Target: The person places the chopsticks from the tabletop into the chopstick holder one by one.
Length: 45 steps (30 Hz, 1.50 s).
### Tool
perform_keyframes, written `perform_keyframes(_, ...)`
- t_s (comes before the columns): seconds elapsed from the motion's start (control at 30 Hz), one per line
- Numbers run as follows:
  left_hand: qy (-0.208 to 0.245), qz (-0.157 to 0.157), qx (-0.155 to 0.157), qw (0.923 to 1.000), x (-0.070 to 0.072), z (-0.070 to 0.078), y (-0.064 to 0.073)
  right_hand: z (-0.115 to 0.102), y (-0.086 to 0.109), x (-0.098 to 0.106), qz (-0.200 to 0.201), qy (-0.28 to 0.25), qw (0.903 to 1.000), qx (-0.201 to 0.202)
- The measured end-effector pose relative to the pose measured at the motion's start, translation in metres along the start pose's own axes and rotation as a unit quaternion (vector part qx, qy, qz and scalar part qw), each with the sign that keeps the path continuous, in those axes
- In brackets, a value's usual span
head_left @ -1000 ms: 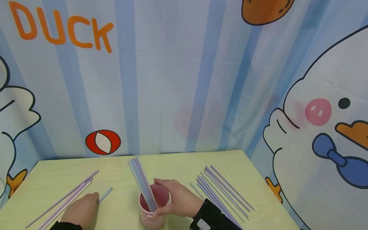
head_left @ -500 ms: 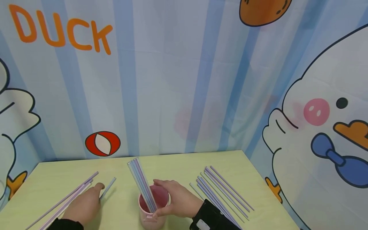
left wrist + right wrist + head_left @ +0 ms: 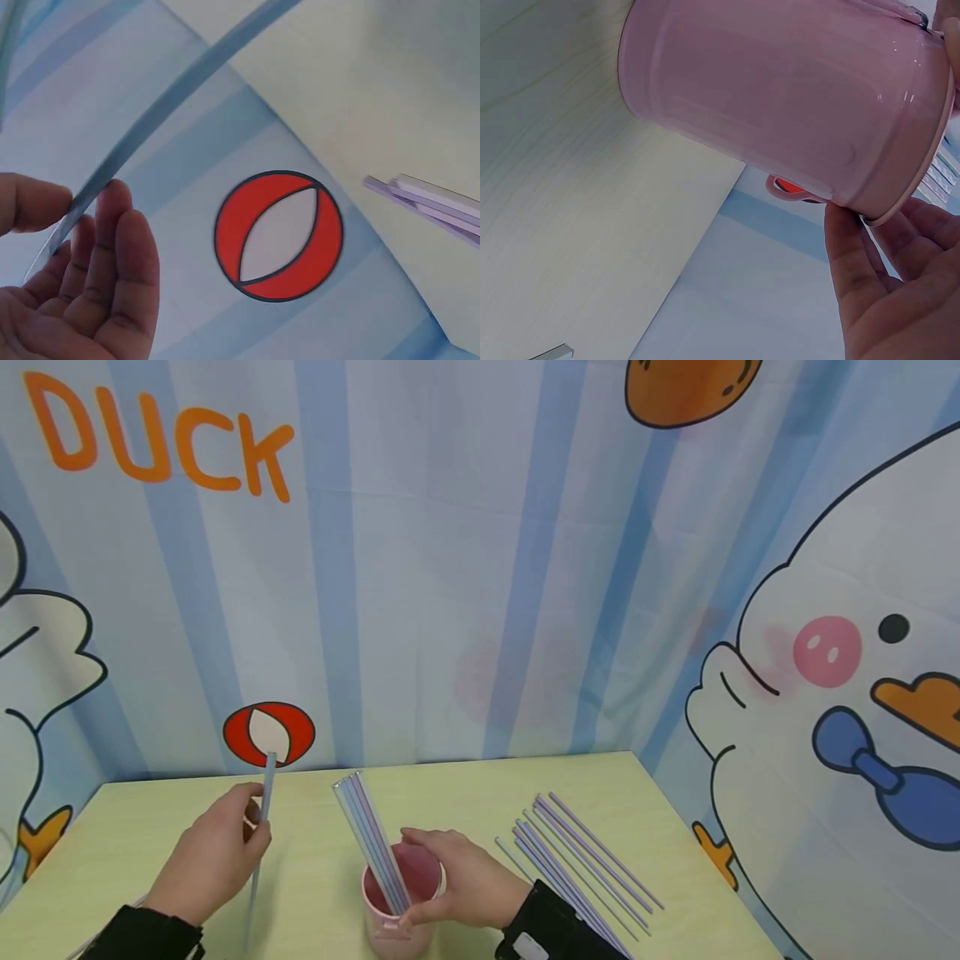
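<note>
My left hand (image 3: 202, 852) pinches a thin blue-grey straw (image 3: 266, 802) between thumb and fingers, left of the cup. The straw stands nearly upright, its top overlapping the red oval on the backdrop. In the left wrist view the same straw (image 3: 171, 97) runs up from between the thumb and fingertips. My right hand (image 3: 468, 881) grips the rim of a pink cup (image 3: 397, 943). Inside the cup a bundle of blue and lilac straws (image 3: 375, 843) leans left. The right wrist view shows the cup's side (image 3: 780, 90) and fingers at its rim.
Several loose lilac and blue straws (image 3: 592, 852) lie slanted on the pale yellow table (image 3: 465, 785), right of the cup. More lilac straws (image 3: 435, 204) lie on the left, mostly hidden by my left arm in the head view. A duck-print curtain (image 3: 420, 568) hangs behind.
My left hand has lifted the blue-grey straw from low over the table and turned it from slanted to nearly upright. The right hand and the cup have stayed in place.
</note>
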<state>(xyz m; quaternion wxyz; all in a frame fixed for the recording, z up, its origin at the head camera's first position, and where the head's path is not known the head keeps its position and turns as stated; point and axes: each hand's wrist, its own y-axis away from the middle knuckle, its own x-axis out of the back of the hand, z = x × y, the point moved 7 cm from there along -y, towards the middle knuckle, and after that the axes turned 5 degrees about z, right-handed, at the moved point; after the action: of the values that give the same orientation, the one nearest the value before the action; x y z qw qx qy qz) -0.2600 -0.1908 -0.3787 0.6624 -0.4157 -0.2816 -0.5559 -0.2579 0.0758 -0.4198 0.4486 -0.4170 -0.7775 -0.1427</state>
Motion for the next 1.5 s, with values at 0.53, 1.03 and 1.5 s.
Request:
perform_keyframes(0.53,0.121,0.174,-0.053,0.9758,0.055,0.07,0.009,0.001,0.001,0.0,0.0,-0.007,0.9999,0.007)
perform_keyframes(1.03,0.195,0.173,-0.068,0.963,0.041,0.091,0.011,0.0,0.001,0.001,-0.001,-0.004,1.0,0.005)
perform_keyframes(1.5,0.145,0.086,-0.009,0.9856,-0.004,0.07,0.006,-0.001,-0.001,0.001,-0.002,-0.005,0.9998,0.02)
